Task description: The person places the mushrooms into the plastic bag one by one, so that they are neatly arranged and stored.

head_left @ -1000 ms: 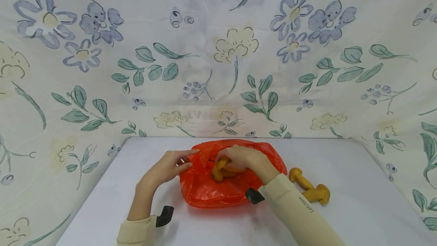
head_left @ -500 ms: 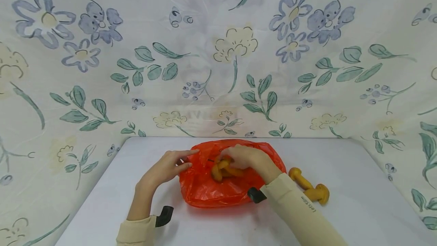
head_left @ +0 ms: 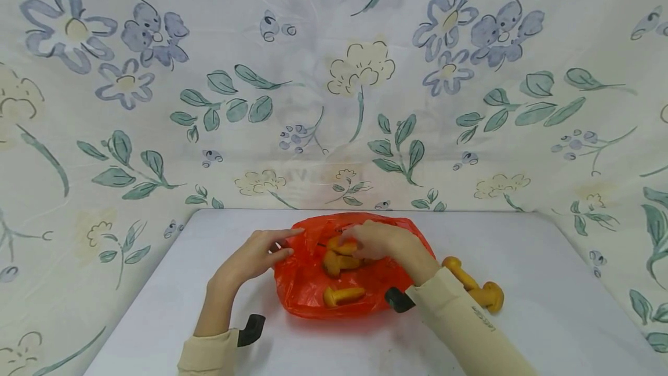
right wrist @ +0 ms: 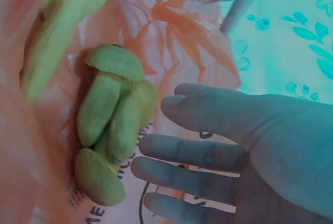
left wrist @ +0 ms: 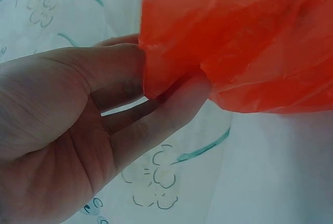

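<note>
My left hand is at the left edge of a red plastic bag. In the left wrist view, its fingers and thumb pinch the edge of the bag. Over the bag's middle hovers my right hand, fingers extended and apart from the mushrooms in the right wrist view. Beside those fingers a cluster of yellow-brown mushrooms lies on printed plastic. One more mushroom lies near the bag's front edge, and appears as a separate mushroom in the right wrist view. The right hand partly covers the cluster in the head view.
Two more mushrooms lie on the white table to the right of the bag, partly behind the right sleeve. A floral cloth hangs behind the table and along both sides.
My right hand has drawn slightly to the right, away from the mushroom cluster, and its fingers have spread. A mushroom has come into view near the bag's front edge. My left hand stays put.
</note>
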Available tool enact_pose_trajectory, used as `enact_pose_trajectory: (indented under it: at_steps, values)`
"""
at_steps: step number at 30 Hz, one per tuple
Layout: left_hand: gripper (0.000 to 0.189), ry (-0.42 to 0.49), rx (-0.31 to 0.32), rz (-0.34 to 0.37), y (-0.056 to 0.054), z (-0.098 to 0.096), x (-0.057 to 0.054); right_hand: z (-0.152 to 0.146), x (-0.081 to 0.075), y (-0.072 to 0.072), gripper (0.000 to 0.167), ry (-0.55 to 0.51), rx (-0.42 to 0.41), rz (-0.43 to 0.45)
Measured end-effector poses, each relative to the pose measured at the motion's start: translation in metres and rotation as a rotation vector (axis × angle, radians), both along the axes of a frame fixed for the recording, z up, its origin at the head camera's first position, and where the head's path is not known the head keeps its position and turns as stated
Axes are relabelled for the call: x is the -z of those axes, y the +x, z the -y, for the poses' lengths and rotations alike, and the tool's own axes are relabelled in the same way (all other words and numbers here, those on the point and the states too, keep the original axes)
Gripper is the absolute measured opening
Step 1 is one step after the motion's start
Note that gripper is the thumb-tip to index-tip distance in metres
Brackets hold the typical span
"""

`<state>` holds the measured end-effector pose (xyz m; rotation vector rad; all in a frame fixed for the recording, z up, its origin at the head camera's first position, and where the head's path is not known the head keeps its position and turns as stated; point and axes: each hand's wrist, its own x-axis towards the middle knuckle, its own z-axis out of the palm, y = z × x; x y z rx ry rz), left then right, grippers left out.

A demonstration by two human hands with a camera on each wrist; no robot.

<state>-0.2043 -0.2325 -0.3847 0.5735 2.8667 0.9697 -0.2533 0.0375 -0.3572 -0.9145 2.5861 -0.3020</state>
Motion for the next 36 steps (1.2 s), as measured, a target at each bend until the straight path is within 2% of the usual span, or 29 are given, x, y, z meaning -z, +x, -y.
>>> enact_pose_trajectory:
  at_steps: [5,9,18,29,36]
  values:
    - [0.044,-0.001,0.001,-0.001,0.001,0.0,-0.001,-0.008,-0.005,0.001,0.038,-0.036,-0.056,-0.027]
    - [0.044,-0.004,0.003,-0.005,0.0,0.0,-0.001,-0.016,-0.006,0.002,0.042,-0.06,-0.07,-0.04]
    - [0.044,-0.016,-0.02,0.008,0.0,-0.001,-0.001,-0.039,-0.014,0.008,0.041,-0.152,0.04,-0.028]
    - [0.044,-0.018,-0.019,0.01,-0.001,0.0,0.0,-0.073,-0.017,0.011,0.039,-0.264,0.041,-0.082]
    - [0.044,-0.024,-0.027,0.013,-0.002,-0.001,0.001,-0.098,-0.018,0.013,0.038,-0.288,0.087,-0.154]
